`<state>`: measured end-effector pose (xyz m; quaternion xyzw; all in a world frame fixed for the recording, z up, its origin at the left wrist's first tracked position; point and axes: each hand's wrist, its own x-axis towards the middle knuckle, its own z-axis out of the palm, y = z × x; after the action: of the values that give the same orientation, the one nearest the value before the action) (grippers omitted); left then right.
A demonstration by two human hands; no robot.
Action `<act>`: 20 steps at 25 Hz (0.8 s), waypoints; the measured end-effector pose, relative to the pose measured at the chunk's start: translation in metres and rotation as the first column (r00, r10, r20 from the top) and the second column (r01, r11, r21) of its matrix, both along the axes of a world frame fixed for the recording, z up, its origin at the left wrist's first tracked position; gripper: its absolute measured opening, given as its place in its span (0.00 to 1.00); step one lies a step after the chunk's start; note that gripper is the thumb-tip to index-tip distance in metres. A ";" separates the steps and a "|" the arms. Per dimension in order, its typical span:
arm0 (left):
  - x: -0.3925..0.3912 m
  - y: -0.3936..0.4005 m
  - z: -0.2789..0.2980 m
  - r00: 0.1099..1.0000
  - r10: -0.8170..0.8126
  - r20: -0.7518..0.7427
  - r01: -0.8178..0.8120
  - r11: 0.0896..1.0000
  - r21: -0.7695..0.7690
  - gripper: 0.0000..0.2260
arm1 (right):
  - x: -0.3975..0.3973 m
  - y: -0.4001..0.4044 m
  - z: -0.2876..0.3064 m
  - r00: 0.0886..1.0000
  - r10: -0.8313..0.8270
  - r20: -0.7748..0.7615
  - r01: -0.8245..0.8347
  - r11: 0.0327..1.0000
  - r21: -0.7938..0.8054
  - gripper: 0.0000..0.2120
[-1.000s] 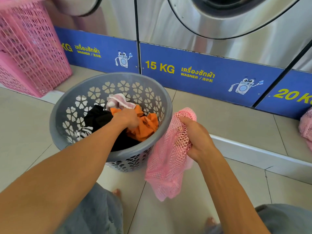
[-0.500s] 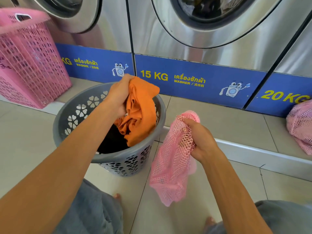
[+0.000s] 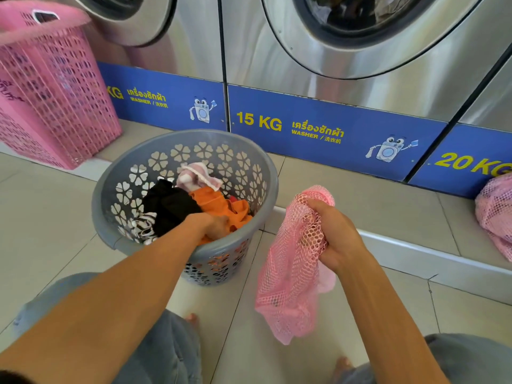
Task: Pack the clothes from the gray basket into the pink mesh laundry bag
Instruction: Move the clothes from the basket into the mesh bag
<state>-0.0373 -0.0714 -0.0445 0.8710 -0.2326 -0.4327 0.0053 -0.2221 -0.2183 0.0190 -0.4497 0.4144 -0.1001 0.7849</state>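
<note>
The gray basket (image 3: 105, 195) with flower cut-outs stands on the tiled floor in front of me. Inside lie an orange garment (image 3: 213, 202), a black garment (image 3: 169, 203), a white-and-pink piece (image 3: 194, 180) and a black-and-white striped piece (image 3: 144, 224). My left hand (image 3: 213, 224) reaches down into the basket, its fingers curled into the orange garment at the near side. To the right of the basket, my right hand (image 3: 335, 234) grips the bunched top of the pink mesh laundry bag (image 3: 288, 286), which hangs limp above the floor.
Steel washers (image 3: 360, 51) with blue labels line the back on a raised tiled step (image 3: 415, 253). Pink plastic baskets (image 3: 55, 92) stand at the left. Another pink mesh bag (image 3: 496, 214) lies on the step at the far right. My knees frame the bottom.
My left hand lifted the orange garment above the basket rim half a second ago; now hand and garment are back down inside the basket. The right hand still holds the bag.
</note>
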 end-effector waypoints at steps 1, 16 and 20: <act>0.002 0.002 -0.007 1.000 -0.013 -0.023 0.015 0.997 0.080 0.27 | 0.003 0.002 -0.003 1.000 0.010 -0.005 -0.010 1.000 -0.005 0.14; 0.031 -0.004 -0.016 0.993 0.094 0.075 -0.068 0.954 -0.293 0.22 | 0.019 0.015 -0.016 0.993 0.112 -0.030 -0.114 0.989 -0.090 0.15; 0.014 -0.015 0.045 0.933 0.355 -0.055 -0.307 0.708 -0.637 0.19 | 0.012 0.013 -0.010 0.995 0.100 -0.006 -0.100 0.991 -0.092 0.13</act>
<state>-0.0230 -0.0862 0.0008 0.8596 -0.2050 -0.2888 0.3684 -0.2101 -0.2051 0.0093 -0.5058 0.3868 -0.0793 0.7669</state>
